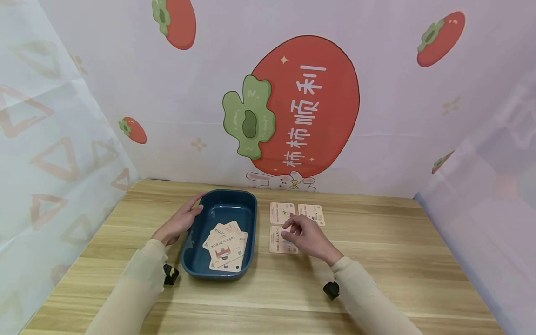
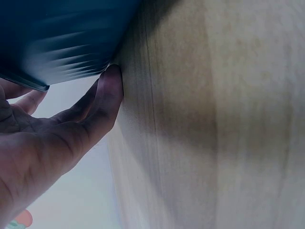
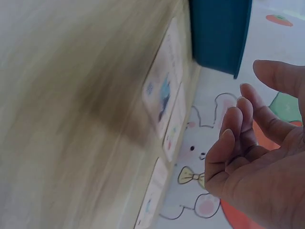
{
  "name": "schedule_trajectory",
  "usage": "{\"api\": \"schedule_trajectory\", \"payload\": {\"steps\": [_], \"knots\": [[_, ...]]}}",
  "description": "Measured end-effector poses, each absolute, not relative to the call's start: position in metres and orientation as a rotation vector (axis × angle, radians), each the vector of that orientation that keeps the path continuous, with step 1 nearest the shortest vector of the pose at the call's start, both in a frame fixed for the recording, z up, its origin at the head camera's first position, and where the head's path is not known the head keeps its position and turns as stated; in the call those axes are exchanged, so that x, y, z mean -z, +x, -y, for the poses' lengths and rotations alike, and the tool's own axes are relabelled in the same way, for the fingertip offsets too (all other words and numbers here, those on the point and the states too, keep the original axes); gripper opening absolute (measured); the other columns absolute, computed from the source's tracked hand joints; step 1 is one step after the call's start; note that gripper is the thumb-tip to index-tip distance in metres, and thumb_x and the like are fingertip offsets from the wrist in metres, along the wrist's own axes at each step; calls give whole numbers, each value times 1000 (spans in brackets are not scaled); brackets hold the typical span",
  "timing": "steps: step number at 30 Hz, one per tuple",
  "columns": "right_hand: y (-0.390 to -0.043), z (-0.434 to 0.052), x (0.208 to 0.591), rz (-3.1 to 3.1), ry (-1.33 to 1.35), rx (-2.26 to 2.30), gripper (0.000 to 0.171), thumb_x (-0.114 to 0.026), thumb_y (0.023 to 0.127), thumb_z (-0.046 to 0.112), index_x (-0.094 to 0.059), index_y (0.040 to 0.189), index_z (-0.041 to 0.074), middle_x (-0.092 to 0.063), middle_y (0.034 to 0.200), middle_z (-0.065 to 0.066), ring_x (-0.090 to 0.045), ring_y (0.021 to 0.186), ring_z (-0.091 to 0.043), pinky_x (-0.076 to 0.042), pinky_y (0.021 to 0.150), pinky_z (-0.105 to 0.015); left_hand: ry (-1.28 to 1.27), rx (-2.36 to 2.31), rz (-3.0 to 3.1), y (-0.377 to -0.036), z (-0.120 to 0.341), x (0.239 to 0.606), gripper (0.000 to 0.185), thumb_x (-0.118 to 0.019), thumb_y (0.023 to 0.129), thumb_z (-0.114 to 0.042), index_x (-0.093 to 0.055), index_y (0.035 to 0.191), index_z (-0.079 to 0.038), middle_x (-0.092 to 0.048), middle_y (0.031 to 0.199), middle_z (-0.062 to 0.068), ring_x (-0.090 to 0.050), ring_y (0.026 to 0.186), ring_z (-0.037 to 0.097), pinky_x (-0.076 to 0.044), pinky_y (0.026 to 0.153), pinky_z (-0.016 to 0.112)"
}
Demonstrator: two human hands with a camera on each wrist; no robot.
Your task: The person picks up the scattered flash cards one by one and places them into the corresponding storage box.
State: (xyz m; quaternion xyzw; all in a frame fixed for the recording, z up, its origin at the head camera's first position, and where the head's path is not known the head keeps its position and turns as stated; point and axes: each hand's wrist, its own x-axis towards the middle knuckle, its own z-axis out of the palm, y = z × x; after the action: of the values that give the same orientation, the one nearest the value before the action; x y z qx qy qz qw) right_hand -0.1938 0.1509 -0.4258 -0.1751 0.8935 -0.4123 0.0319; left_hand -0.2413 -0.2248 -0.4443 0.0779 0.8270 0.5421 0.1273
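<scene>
My left hand [image 1: 181,222] lies along the left side of a dark blue tray [image 1: 187,270], its fingers against the outer wall and the thumb at the rim. In the left wrist view one fingertip [image 2: 113,76] meets the table beside the tray's base. Several picture cards [image 1: 228,249] overlap in the tray, "take a break" on top. My right hand [image 1: 309,236] hovers with loosely bent fingers and nothing held. Below it lies a "play the piano" card [image 1: 276,239]; behind that are a "play on the slide" card [image 1: 279,212] and another card [image 1: 315,212], partly covered.
The wooden table [image 1: 377,260] ends at a back wall cloth [image 1: 385,139] printed with persimmons and a rabbit. Pale cloths close off the left and right sides. The tray stands left of the three loose cards.
</scene>
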Motion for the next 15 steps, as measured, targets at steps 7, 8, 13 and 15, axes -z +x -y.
{"api": "schedule_trajectory", "payload": {"steps": [7,8,13,15], "knots": [[-199,-160,436,-2758,-522,1175,19,-79,90,14,-69,102,2,-54,81,-3,-49,74,-16,-42,66,-28,216,-1578,-2406,-242,225,446,55,-32,113,-21,-13,164,-16,-9,167,22,-24,146,50,-22,115,66],[-200,-161,438,-2745,-518,1167,22,-80,88,15,-69,103,2,-54,81,-3,-49,74,-16,-42,66,-28,215,-1580,-2405,-242,225,446,55,-32,113,-22,-13,164,-16,-9,167,22,-24,146,50,-22,115,66],[-204,-166,445,-2705,-492,1117,35,-87,81,19,-68,105,2,-55,84,-7,-48,76,-17,-41,67,-30,224,-1587,-2401,-242,225,445,56,-33,113,-21,-13,164,-15,-8,167,23,-23,146,51,-21,115,66],[-206,-167,447,-2699,-472,1098,39,-90,78,20,-68,106,3,-55,86,-8,-48,77,-18,-41,68,-31,224,-1588,-2400,-242,225,445,56,-33,113,-21,-13,164,-15,-9,167,24,-24,146,51,-22,115,66]]}}
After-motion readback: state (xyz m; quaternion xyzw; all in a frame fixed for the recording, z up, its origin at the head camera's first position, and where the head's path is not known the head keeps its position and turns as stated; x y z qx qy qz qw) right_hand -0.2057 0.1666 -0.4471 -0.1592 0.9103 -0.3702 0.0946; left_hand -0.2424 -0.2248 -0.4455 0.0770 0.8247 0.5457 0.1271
